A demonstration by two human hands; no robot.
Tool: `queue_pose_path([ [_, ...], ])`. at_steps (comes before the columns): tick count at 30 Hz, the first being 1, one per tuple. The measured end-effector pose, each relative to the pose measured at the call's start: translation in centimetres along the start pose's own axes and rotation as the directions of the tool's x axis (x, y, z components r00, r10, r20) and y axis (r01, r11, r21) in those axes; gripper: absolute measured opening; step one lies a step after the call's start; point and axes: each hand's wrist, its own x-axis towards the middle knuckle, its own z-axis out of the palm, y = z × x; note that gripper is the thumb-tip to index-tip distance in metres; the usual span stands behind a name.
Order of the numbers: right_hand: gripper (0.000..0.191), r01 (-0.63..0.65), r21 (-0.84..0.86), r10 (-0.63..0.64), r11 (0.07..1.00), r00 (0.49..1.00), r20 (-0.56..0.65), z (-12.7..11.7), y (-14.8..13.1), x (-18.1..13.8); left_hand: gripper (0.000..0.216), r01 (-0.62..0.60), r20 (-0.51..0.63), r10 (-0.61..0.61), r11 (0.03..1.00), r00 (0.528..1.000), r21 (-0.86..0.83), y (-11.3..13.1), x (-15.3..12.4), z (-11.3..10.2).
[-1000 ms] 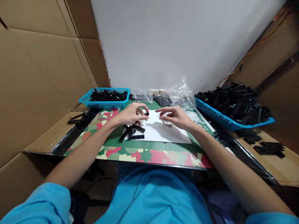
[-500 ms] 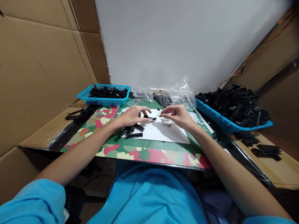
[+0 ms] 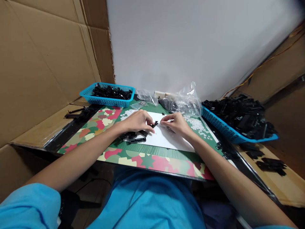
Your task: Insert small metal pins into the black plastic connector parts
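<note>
Over a white sheet [image 3: 164,142], my left hand [image 3: 138,122] grips a slim black plastic part [image 3: 155,124] between thumb and fingers, its free end pointing up and to the right. My right hand [image 3: 176,124] is closed in a pinch just right of that end; whatever its fingertips hold is too small to make out. Beneath the right hand lie small silvery pieces [image 3: 170,129], mostly covered by it. Several more black parts [image 3: 138,140] rest below my left hand, at the sheet's left edge.
A blue basket [image 3: 107,101] of black parts stands at the back left, and a fuller blue basket [image 3: 221,127] at the right. Clear plastic bags [image 3: 181,103] lie along the wall. Small white discs [image 3: 197,125] are scattered on the green mat. Black parts [image 3: 271,163] sit on the right-hand cardboard.
The black part in my left hand has turned from nearly level to slanting upward. My right hand has come down and closer to it, now covering most of the silvery pieces.
</note>
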Motion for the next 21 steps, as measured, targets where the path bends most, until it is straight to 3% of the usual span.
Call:
queue_pose_path([
  [7, 0.015, -0.007, -0.053, 0.016, 0.999, 0.988, 0.153, -0.6, -1.0, 2.3, 0.03, 0.04, -0.005, -0.04, 0.999, 0.999, -0.018, -0.4, 0.0, 0.1],
  [15, 0.018, 0.027, -0.039, -0.025, 0.999, 0.997, 0.067, -0.3, 0.3, 1.7, 0.029, 0.024, 0.01, -0.024, 0.999, 1.0, -0.034, -0.7, 0.0, 0.2],
  [21, 0.023, 0.12, -0.068, -0.118, 0.99, 0.993, 0.026, -0.5, -0.7, 0.7, 0.033, 0.001, -0.072, -0.005, 0.999, 0.997, -0.045, -0.4, 0.1, -0.1],
])
